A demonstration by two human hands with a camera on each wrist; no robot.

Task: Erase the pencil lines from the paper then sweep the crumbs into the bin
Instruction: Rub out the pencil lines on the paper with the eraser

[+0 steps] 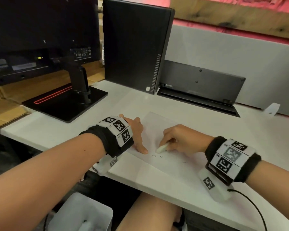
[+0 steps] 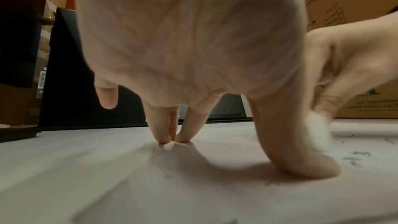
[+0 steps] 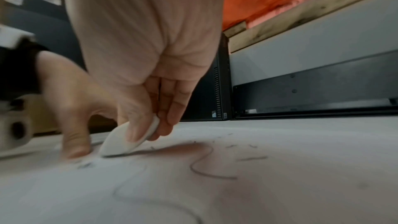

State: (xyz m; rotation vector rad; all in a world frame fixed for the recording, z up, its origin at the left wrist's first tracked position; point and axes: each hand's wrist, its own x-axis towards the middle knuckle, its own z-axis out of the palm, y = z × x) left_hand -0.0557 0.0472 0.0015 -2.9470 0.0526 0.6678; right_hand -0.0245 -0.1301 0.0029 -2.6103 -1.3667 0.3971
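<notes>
A white sheet of paper point(image 1: 158, 129) lies on the white desk point(image 1: 60, 129). My left hand point(image 1: 137, 130) presses it flat with straight fingers, thumb tip point(image 2: 318, 164) and fingertips point(image 2: 170, 135) on the sheet. My right hand point(image 1: 178, 139) pinches a white eraser point(image 1: 162, 148) between thumb and fingers, its tip on the paper beside the left thumb. In the right wrist view the eraser point(image 3: 129, 138) touches a wavy pencil line point(image 3: 204, 164). Dark crumbs point(image 1: 155, 156) lie near the eraser. A translucent white bin point(image 1: 83, 212) stands on the floor below the desk edge, at lower left.
A monitor on a black stand point(image 1: 65, 104) occupies the back left of the desk. A black computer tower point(image 1: 135, 45) and a dark flat device point(image 1: 200, 90) stand behind the paper. My knee point(image 1: 150, 212) is under the desk edge, right of the bin.
</notes>
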